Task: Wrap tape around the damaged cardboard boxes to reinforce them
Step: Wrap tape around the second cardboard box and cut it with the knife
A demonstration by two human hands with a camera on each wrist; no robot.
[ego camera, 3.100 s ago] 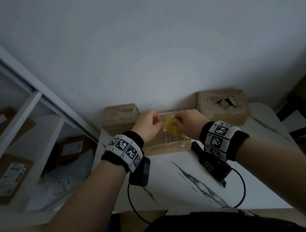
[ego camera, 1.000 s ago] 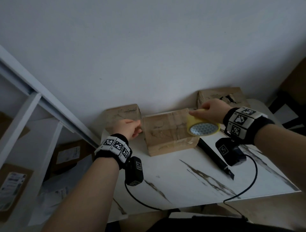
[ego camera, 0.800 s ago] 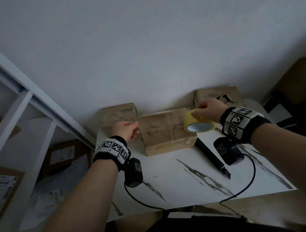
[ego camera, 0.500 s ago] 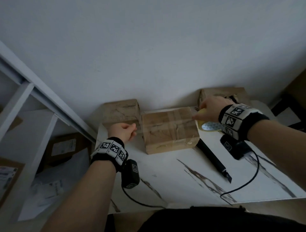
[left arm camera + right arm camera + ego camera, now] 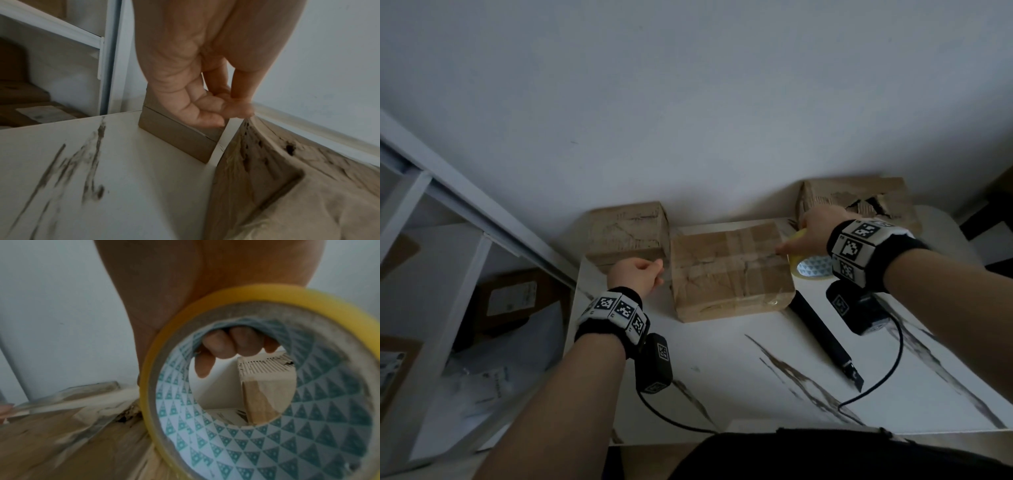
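A crumpled middle cardboard box [image 5: 726, 284] lies flat on the white marble table [image 5: 739, 370]. A clear tape strip [image 5: 739, 257] runs across its top. My left hand [image 5: 658, 273] pinches the tape end [image 5: 249, 113] at the box's left edge [image 5: 236, 146]. At the right edge my right hand [image 5: 799, 238] grips the yellow tape roll [image 5: 808, 269]. In the right wrist view its fingers [image 5: 226, 345] curl through the tape roll's core [image 5: 267, 443], and the box [image 5: 51, 434] lies to the roll's left. A torn box [image 5: 859, 200] stands behind that hand.
Another cardboard box [image 5: 628, 233] stands at the back left against the wall. A black utility knife [image 5: 822, 337] lies on the table right of the middle box. Wrist camera cables trail over the table's front. White shelving [image 5: 448, 274] with parcels is to the left.
My right hand has drawn the roll rightward over the box top and lowered it past the right edge. My left hand stays at the left edge with the tape end.
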